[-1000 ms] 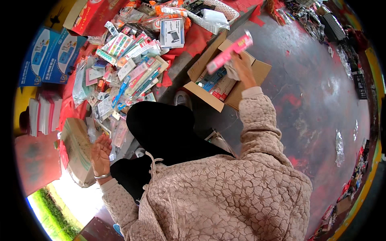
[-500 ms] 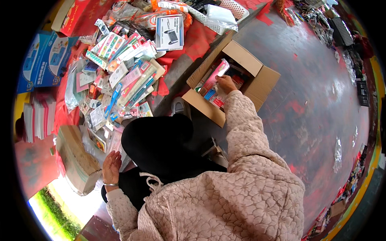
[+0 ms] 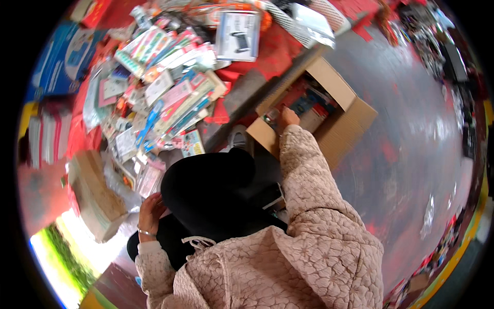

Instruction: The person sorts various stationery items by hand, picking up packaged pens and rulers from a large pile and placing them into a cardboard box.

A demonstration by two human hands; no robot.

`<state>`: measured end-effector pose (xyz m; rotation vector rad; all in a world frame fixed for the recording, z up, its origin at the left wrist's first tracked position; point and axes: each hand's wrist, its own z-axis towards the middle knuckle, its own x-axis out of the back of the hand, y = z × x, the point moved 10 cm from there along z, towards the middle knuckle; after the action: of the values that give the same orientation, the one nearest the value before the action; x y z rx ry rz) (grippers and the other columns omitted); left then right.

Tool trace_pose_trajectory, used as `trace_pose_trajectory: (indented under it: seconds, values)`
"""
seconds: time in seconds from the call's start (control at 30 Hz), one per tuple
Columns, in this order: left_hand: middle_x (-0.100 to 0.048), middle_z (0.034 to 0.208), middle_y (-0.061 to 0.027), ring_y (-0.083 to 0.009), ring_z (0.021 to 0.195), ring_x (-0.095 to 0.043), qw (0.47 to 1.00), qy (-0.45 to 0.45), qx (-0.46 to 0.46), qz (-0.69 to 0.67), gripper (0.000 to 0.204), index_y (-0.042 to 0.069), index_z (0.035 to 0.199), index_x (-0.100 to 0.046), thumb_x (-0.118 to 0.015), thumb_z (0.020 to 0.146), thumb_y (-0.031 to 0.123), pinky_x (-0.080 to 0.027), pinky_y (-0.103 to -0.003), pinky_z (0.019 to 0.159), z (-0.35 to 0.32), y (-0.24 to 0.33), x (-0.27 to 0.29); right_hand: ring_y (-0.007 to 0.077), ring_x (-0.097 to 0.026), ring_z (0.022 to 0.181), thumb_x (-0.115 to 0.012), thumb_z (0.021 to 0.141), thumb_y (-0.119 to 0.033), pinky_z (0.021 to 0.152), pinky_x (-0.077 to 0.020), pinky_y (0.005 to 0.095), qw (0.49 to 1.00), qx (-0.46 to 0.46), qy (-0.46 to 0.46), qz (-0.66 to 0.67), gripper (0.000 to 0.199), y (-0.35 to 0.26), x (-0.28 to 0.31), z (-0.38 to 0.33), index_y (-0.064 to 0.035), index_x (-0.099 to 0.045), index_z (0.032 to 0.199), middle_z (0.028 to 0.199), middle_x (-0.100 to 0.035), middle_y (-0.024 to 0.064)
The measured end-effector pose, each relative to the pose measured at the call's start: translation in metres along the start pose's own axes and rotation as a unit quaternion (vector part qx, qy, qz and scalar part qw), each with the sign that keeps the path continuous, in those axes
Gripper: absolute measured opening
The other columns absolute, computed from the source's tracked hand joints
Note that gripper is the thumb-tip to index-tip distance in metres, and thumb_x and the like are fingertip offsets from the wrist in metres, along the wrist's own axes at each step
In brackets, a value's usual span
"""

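My right hand (image 3: 288,118) reaches down into the open cardboard box (image 3: 343,125), near its left corner. Its fingertips are lost among the contents and smeared by motion, so any grip is hidden. Inside the box lie dark and blue packaged goods (image 3: 314,105), partly in shadow. Beside my bent left knee, my left hand (image 3: 151,208) is open with loosely bent fingers and holds nothing. Next to it are clear-wrapped small packets (image 3: 150,177) at the near edge of a large pile of packaged goods (image 3: 172,95).
A white-and-blue product box (image 3: 237,37) lies behind the pile, with a white perforated basket (image 3: 329,14) to its right. On the left stand a blue carton (image 3: 64,62), stacked booklets (image 3: 49,139) and a brown cardboard box (image 3: 95,188). More goods line the floor's right edge.
The pink package that was under my right hand no longer shows there; the hand has gone deeper into the box. My left hand has moved closer to my knee. The view has shifted slightly.
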<state>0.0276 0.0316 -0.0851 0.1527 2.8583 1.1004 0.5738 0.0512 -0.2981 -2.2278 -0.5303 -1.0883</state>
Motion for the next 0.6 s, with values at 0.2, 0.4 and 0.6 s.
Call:
trace_pose_trajectory:
  seconds: [0.2, 0.4, 0.6]
  values:
    - [-0.062, 0.101, -0.0103, -0.0193, 0.091, -0.059, 1.000, 0.002, -0.014, 0.019, 0.030, 0.005, 0.109, -0.054, -0.051, 0.086, 0.023, -0.047, -0.030, 0.078, 0.000, 0.018, -0.008, 0.0360, -0.058, 0.092, -0.053, 0.077, -0.033, 0.078, -0.0469, 0.0442, 0.985, 0.128, -0.091, -0.065, 0.034, -0.012, -0.037, 0.019, -0.0094, -0.062, 0.099, 0.095, -0.061, 0.0204]
    - [-0.062, 0.100, -0.0108, -0.0194, 0.092, -0.059, 0.999, 0.027, -0.016, 0.010, 0.027, 0.004, 0.106, -0.054, -0.050, 0.086, 0.022, -0.046, -0.031, 0.078, -0.015, 0.016, -0.007, 0.0309, -0.056, 0.101, -0.055, 0.076, -0.030, 0.083, -0.0463, 0.0405, 0.991, 0.100, 0.029, -0.079, 0.045, -0.025, 0.021, 0.015, -0.0087, -0.053, 0.115, 0.103, -0.060, 0.0198]
    - [-0.061, 0.100, -0.0117, -0.0205, 0.092, -0.059, 0.999, 0.032, -0.028, 0.020, 0.027, 0.002, 0.107, -0.053, -0.048, 0.087, 0.020, -0.047, -0.031, 0.079, -0.011, 0.019, 0.000, 0.0303, -0.056, 0.100, -0.052, 0.077, -0.025, 0.084, -0.0449, 0.0429, 0.941, 0.154, -0.138, -0.270, 0.044, -0.027, -0.032, 0.006, -0.0133, -0.050, 0.119, 0.104, -0.060, 0.0165]
